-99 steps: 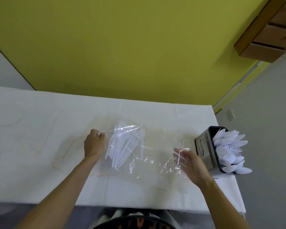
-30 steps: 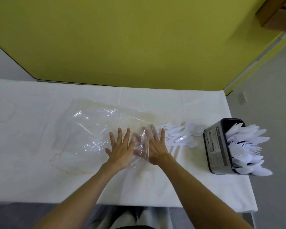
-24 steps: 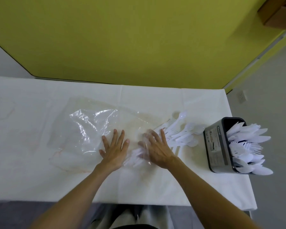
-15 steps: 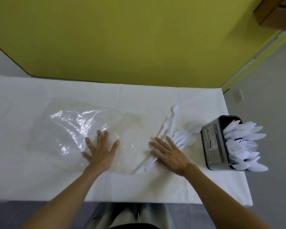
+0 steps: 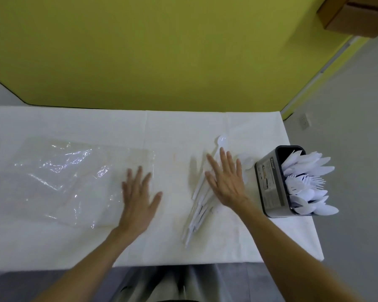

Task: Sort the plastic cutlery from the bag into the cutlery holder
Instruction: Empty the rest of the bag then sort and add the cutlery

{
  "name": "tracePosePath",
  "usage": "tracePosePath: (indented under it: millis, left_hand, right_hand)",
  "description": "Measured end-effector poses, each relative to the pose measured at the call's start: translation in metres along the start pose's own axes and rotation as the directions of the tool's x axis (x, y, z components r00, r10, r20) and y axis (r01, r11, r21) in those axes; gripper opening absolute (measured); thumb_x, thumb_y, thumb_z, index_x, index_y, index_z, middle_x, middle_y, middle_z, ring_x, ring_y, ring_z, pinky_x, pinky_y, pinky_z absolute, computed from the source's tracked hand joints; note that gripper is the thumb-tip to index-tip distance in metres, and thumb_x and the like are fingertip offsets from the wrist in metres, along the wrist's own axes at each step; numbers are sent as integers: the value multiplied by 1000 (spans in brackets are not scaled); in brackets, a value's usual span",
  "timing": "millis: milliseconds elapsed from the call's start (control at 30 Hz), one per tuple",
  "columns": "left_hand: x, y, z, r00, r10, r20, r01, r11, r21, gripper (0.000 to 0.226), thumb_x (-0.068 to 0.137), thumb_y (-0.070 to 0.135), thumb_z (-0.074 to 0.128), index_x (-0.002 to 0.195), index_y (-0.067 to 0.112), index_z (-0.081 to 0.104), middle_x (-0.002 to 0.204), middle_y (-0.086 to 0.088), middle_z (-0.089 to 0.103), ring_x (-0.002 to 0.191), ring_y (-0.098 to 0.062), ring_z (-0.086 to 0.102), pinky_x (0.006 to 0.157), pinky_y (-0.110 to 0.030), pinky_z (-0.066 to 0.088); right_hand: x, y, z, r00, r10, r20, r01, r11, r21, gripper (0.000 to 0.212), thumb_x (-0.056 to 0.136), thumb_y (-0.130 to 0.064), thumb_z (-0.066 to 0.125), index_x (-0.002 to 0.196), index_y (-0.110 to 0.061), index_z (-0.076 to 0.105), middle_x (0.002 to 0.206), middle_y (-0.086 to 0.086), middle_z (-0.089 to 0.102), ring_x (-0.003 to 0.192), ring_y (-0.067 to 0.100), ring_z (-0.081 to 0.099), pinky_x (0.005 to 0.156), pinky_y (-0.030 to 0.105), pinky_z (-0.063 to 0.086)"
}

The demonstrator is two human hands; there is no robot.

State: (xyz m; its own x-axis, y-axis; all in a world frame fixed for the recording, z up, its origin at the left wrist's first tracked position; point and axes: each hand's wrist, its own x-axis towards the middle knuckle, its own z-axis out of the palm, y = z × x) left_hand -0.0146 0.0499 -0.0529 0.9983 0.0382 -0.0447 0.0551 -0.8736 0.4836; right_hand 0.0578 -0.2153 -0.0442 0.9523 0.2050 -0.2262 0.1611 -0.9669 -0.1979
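Note:
A clear plastic bag (image 5: 70,182) lies flat and empty on the left half of the white table. My left hand (image 5: 139,194) presses its right edge with straight, spread fingers. A pile of white plastic cutlery (image 5: 198,205) lies loose on the cloth right of centre, one spoon (image 5: 221,141) sticking out at the far end. My right hand (image 5: 226,180) rests flat on the pile, fingers straight. The black cutlery holder (image 5: 271,184) stands at the table's right edge, crowded with white spoons, forks and knives.
The white tablecloth (image 5: 179,127) covers the table, whose right edge runs just past the holder. A yellow wall (image 5: 162,51) rises behind the table. Grey floor lies to the right, and a wooden shelf (image 5: 358,16) hangs at the top right.
The cutlery has slid out of the bag onto the cloth. My left hand has pushed the empty bag to the left while my right hand has moved right with the pile.

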Motion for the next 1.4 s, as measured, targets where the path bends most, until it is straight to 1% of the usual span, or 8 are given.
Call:
tracePosePath:
  millis: [167,333,600,733,867,1033,1267,1400]
  left_hand:
    - [-26,47,18,750,451,483,-430,888,-161,65,81,45,63,140,31,40,147,9,33,136,-10,25,115,-31,27]
    - [-36,40,50,678,601,422,-610,781,-133,54,77,37,74,128,28,58,139,2,50,119,-14,34,97,-25,47]
    - [-37,58,63,836,494,240,-464,869,-172,50,79,23,75,127,20,61,134,1,53,113,-11,40,97,-22,46]
    - [-37,67,59,890,378,256,-321,917,-238,48,92,31,60,138,24,51,146,11,41,127,-8,39,101,-10,30]
    - [-25,59,41,937,340,80,-330,937,-117,27,90,15,61,116,24,63,120,5,55,105,-14,51,85,-23,51]
    - [9,45,34,998,53,19,-53,998,-36,35,88,8,63,122,17,61,121,-2,56,109,-25,47,88,-34,51]
    - [5,41,32,987,-85,140,102,987,-120,19,90,22,62,108,20,56,95,3,54,87,-19,56,68,-34,52]
    - [-7,47,37,971,-153,182,190,959,-210,23,88,29,67,105,23,53,86,5,55,73,-14,59,68,-30,56]
  right_hand:
    - [22,-1,-4,977,89,196,-78,995,-61,62,102,-52,9,156,-25,-3,164,9,-7,151,21,-7,118,51,-17]
    - [0,-8,12,985,-71,158,81,995,-57,67,97,-47,-1,156,-15,11,164,2,8,152,21,-1,118,50,-16]
    - [-26,-21,22,955,-163,-246,151,986,-68,52,74,3,70,124,-12,63,124,3,68,117,29,59,105,43,33]
    - [-36,-25,20,952,16,-306,24,991,128,40,78,7,62,114,-10,64,103,2,70,78,28,56,66,36,49]
    - [-44,-22,28,976,2,-220,49,972,228,27,97,-15,45,119,-15,61,118,1,65,92,30,58,84,36,49]
    - [-61,-20,20,906,351,-236,-193,840,508,20,96,-15,57,115,-16,62,111,3,59,102,24,58,80,28,50]
    - [-74,-44,21,996,-25,-81,39,985,168,40,90,-48,58,128,-34,56,111,1,54,98,21,54,57,29,54]
    - [-71,-45,22,995,61,-76,-47,985,164,34,93,-47,56,117,-25,63,112,3,53,99,22,53,62,32,57]
